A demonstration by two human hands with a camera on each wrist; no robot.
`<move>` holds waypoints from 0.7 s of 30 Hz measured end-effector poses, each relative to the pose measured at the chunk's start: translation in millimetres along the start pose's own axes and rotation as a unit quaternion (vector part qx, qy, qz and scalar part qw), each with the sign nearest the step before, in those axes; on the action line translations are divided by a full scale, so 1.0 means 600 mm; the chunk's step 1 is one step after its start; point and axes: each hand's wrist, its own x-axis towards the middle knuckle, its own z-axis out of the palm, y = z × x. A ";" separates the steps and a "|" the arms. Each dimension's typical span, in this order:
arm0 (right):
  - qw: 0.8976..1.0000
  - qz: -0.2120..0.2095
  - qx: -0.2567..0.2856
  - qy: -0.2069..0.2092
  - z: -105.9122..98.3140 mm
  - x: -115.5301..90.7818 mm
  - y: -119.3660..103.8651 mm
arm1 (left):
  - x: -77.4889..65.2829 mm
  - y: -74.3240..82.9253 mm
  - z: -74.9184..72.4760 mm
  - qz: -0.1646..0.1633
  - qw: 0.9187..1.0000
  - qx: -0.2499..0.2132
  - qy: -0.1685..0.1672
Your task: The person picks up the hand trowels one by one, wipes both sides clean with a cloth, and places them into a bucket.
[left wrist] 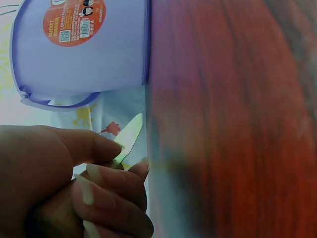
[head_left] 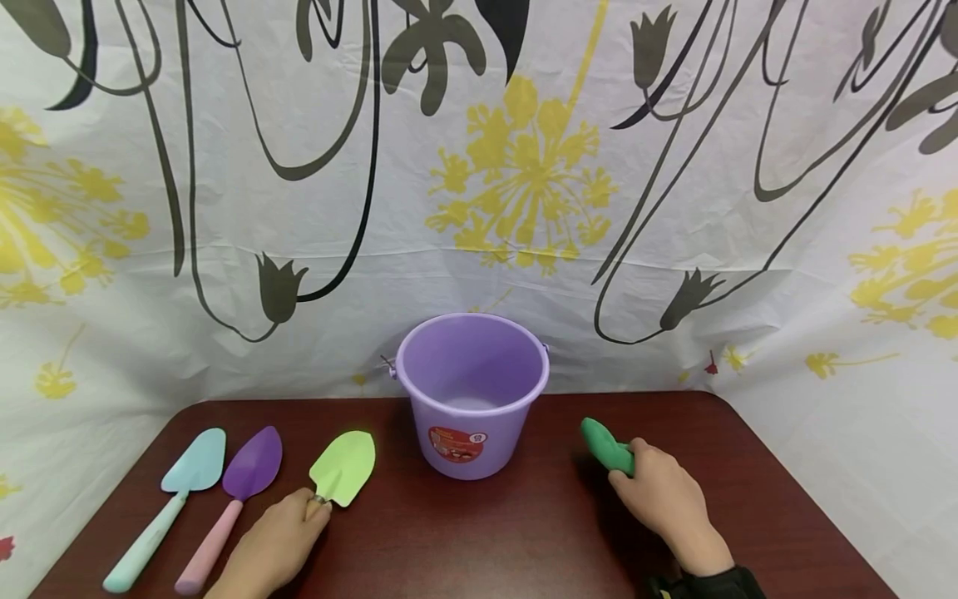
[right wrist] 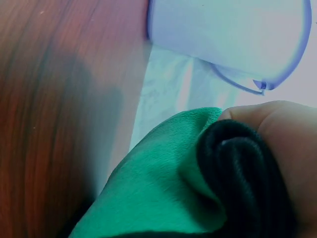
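Note:
In the head view my left hand (head_left: 279, 539) grips the wooden handle of a lime-green trowel (head_left: 344, 466), its blade pointing away over the table. The left wrist view shows the fingers (left wrist: 111, 198) curled round that handle, with the trowel blade (left wrist: 130, 136) seen nearly edge-on. On the right side, my right hand (head_left: 666, 491) pinches a soft green fabric piece (head_left: 608, 448) above the table. Up close, this green fabric (right wrist: 158, 173) has a dark, rolled edge; its full shape is hidden. A lilac bucket (head_left: 471, 433) stands upright between the hands, touched by neither.
Left of my left hand lie a purple trowel (head_left: 253, 466) with a pink handle and a light blue trowel (head_left: 195, 462) with a mint handle. Behind the dark red-brown table (head_left: 479, 541) hangs a patterned white cloth (head_left: 479, 208).

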 end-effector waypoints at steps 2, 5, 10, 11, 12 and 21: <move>1.000 0.001 0.006 0.000 -0.002 -0.001 -0.003 | -0.001 0.000 0.003 0.000 1.000 -0.007 -0.004; 1.000 -0.001 0.016 0.002 -0.006 -0.003 -0.008 | -0.002 0.002 0.005 0.005 1.000 -0.017 -0.006; 0.999 -0.017 0.038 0.013 -0.019 -0.010 -0.022 | -0.001 0.003 0.005 0.005 0.999 -0.031 -0.008; 0.999 -0.021 0.043 0.018 -0.022 -0.012 -0.026 | -0.001 0.003 0.004 0.004 0.999 -0.033 -0.010; 0.998 -0.025 0.049 0.022 -0.026 -0.015 -0.029 | -0.001 0.004 0.003 0.003 0.999 -0.036 -0.011; 0.992 -0.054 0.078 0.082 -0.045 -0.037 -0.057 | -0.007 0.015 -0.007 0.000 0.998 -0.067 -0.014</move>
